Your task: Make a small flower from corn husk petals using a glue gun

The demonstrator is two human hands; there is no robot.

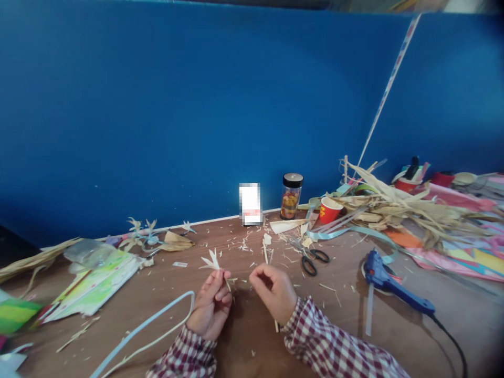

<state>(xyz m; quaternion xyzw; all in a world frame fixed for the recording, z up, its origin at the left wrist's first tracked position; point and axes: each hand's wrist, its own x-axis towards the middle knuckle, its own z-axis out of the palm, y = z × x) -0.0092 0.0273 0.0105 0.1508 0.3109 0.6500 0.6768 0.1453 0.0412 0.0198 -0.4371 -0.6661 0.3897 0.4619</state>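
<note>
My left hand (211,304) is closed, its thumb and fingers pinching a small pale flower (213,261) that looks made of corn husk strips. The petals spread upward above the fingertips. To the right, my right hand (274,291) is closed with thumb and fingertips pressed together; what they hold, if anything, is too small to make out. A thin pale stick (265,255) runs along the table under my right hand, partly hidden by it. Black-handled scissors (310,264) lie just beyond that hand, among pale husk scraps (244,244).
A blue glue gun (394,286) with its cord lies at right. Behind stand a lidded jar (290,202), a red paper cup (329,210) and a blurred white object (251,203) near the blue wall. Dried husks (378,202) pile up at right; a painted sheet (94,289) lies left.
</note>
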